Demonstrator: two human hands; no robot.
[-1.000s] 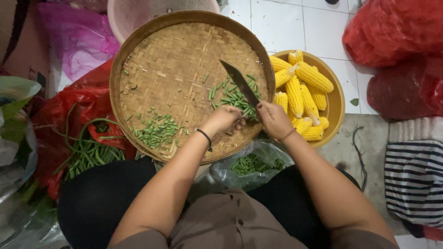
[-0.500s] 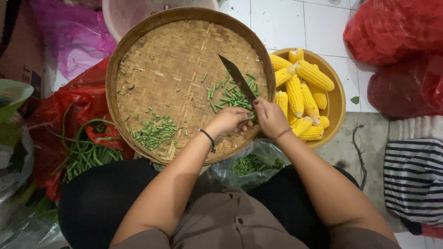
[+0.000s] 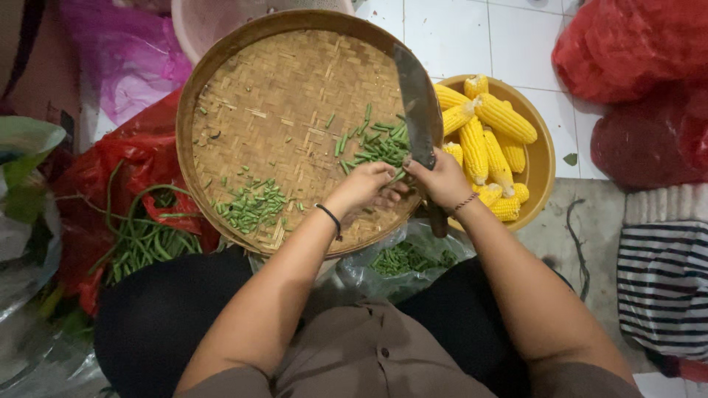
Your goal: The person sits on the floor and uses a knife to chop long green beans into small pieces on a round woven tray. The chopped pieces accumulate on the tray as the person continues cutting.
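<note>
Beans (image 3: 380,144) sit bunched at 3 o'clock on the woven tray (image 3: 221,103), just ahead of my left hand (image 3: 369,184). Left grip is together on the bunch, fingertips pinning the near ends. Right hand (image 3: 442,180) has its grip clamped on the knife (image 3: 419,103), blade raised and pointing to 12 o'clock, directly above the bunch.

Risks as I read them:
- Left fingertips are just beside the blade line. If the bunch slides forward on the weave, the edge lands on a finger.
- Tray seems to rest on my lap and on bags, no firm surface under it. A hard chop could tip it and spill the cut pieces (image 3: 254,206) at 7 o'clock.
- Corn bowl (image 3: 542,158) sits at 3 o'clock, touching the tray rim. A wide backswing could clip the cobs (image 3: 487,136).
</note>
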